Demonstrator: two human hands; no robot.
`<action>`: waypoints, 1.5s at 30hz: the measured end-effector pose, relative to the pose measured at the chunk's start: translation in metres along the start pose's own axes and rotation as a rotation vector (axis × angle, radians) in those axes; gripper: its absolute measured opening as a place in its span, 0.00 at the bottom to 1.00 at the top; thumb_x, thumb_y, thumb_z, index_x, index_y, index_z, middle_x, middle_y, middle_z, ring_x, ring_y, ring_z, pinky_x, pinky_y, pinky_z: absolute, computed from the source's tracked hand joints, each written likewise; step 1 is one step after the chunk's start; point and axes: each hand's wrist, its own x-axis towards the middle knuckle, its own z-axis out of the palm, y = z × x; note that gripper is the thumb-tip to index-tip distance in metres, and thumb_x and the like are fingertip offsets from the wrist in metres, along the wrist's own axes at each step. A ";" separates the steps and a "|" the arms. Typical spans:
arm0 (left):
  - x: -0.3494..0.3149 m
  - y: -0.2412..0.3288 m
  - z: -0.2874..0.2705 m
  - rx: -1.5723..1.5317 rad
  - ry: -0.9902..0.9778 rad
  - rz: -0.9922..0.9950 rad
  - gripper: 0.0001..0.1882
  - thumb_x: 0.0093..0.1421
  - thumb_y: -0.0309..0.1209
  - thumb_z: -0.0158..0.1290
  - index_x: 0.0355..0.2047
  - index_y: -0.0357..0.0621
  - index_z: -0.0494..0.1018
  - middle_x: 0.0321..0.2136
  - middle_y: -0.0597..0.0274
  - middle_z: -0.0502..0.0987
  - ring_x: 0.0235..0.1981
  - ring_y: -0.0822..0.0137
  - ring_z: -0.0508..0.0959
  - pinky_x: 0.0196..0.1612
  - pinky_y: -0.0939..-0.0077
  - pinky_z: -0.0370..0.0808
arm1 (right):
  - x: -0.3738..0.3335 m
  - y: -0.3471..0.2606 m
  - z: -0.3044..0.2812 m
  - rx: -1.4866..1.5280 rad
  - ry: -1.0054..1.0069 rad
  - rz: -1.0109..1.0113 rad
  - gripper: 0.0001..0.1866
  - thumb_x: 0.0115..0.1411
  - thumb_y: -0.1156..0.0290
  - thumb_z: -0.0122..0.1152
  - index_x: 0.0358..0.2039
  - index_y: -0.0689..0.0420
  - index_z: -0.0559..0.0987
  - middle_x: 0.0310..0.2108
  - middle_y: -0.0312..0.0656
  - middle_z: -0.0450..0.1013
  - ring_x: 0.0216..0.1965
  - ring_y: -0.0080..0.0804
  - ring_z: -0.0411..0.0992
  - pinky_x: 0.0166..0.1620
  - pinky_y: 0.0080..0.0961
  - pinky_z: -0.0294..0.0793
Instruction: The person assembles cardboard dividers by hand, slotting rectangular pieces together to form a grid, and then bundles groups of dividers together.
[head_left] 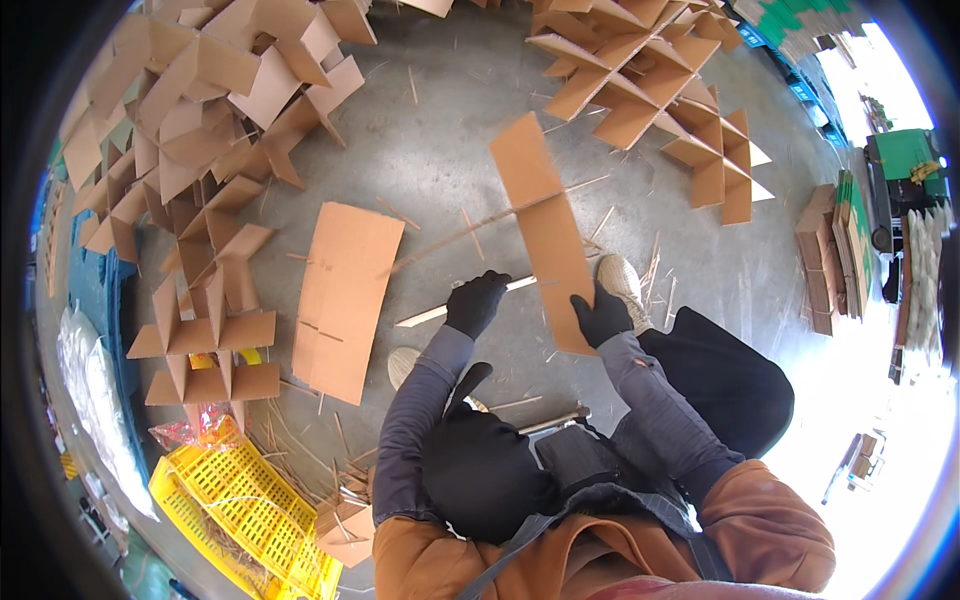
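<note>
My right hand [602,316], in a black glove, grips the near end of a long brown cardboard strip [545,225] that slants away to the far left. Thin cardboard pieces seen edge-on cross under this strip. My left hand [478,303], also gloved in black, is closed over one of them, a pale narrow cardboard edge [425,317]. How its fingers sit beneath is hidden. Left of my left hand lies a flat cardboard sheet [347,300] with short slits.
Slotted cardboard dividers [215,90] are heaped at the far left, with more dividers [640,80] at the far right. A yellow plastic crate [245,510] stands at the near left. Cardboard stacks [830,250] stand at the right. Thin cardboard scraps [655,265] litter the grey floor.
</note>
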 end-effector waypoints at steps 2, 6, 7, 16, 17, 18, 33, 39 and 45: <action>-0.006 0.007 0.006 0.029 0.008 0.016 0.11 0.57 0.29 0.42 0.39 0.54 0.70 0.33 0.66 0.73 0.30 0.63 0.77 0.29 0.66 0.75 | -0.008 0.017 0.011 0.109 0.020 -0.005 0.25 0.57 0.50 0.49 0.43 0.59 0.71 0.29 0.59 0.73 0.33 0.56 0.73 0.37 0.46 0.71; -0.019 0.018 0.017 0.004 0.075 0.104 0.12 0.56 0.29 0.42 0.40 0.53 0.69 0.34 0.66 0.72 0.30 0.65 0.77 0.27 0.68 0.75 | 0.003 -0.002 0.034 -0.134 -0.162 0.065 0.24 0.58 0.49 0.44 0.39 0.60 0.69 0.27 0.58 0.73 0.31 0.56 0.73 0.35 0.48 0.70; -0.016 0.021 0.014 0.034 0.052 0.062 0.12 0.56 0.29 0.42 0.40 0.53 0.69 0.34 0.66 0.73 0.30 0.65 0.77 0.27 0.68 0.75 | 0.010 -0.003 0.039 -0.122 -0.143 0.071 0.24 0.58 0.49 0.44 0.38 0.60 0.70 0.26 0.58 0.73 0.31 0.56 0.73 0.35 0.48 0.70; -0.026 0.018 0.019 -0.075 0.131 0.072 0.12 0.57 0.31 0.42 0.41 0.51 0.70 0.36 0.64 0.73 0.34 0.63 0.77 0.33 0.67 0.75 | 0.024 0.014 0.104 -0.273 -0.164 0.001 0.18 0.57 0.55 0.47 0.33 0.58 0.73 0.26 0.53 0.75 0.31 0.52 0.74 0.35 0.45 0.72; -0.028 0.024 0.021 -0.111 0.177 0.096 0.12 0.58 0.32 0.42 0.40 0.51 0.70 0.36 0.64 0.73 0.35 0.63 0.77 0.33 0.67 0.75 | 0.024 0.032 0.118 -0.310 -0.159 -0.016 0.16 0.56 0.57 0.49 0.31 0.58 0.73 0.26 0.52 0.75 0.30 0.51 0.74 0.34 0.45 0.72; -0.028 0.024 0.014 -0.114 0.072 0.044 0.12 0.58 0.33 0.44 0.41 0.51 0.71 0.37 0.64 0.74 0.37 0.63 0.76 0.35 0.67 0.75 | 0.027 0.023 0.120 -0.279 -0.209 -0.027 0.17 0.56 0.56 0.47 0.33 0.58 0.74 0.27 0.53 0.75 0.32 0.51 0.74 0.36 0.45 0.72; -0.140 -0.096 -0.095 0.143 0.455 -0.879 0.57 0.33 0.56 0.64 0.61 0.45 0.51 0.56 0.40 0.56 0.56 0.42 0.57 0.56 0.46 0.55 | 0.031 -0.044 0.063 0.060 0.034 -0.749 0.22 0.53 0.52 0.59 0.41 0.55 0.75 0.40 0.48 0.73 0.39 0.41 0.74 0.43 0.32 0.72; -0.076 0.006 -0.104 -0.193 0.434 -0.248 0.63 0.36 0.53 0.66 0.62 0.35 0.42 0.60 0.35 0.46 0.63 0.42 0.46 0.61 0.52 0.50 | 0.031 -0.163 0.051 0.706 0.228 -0.215 0.28 0.51 0.51 0.61 0.44 0.61 0.72 0.39 0.57 0.72 0.42 0.51 0.72 0.42 0.35 0.72; -0.040 0.014 -0.057 0.069 0.077 -0.096 0.68 0.30 0.64 0.60 0.62 0.36 0.42 0.63 0.39 0.40 0.64 0.40 0.41 0.59 0.37 0.39 | 0.090 -0.061 -0.035 0.235 0.092 -0.412 0.22 0.52 0.61 0.56 0.44 0.60 0.69 0.33 0.59 0.73 0.37 0.57 0.71 0.39 0.45 0.71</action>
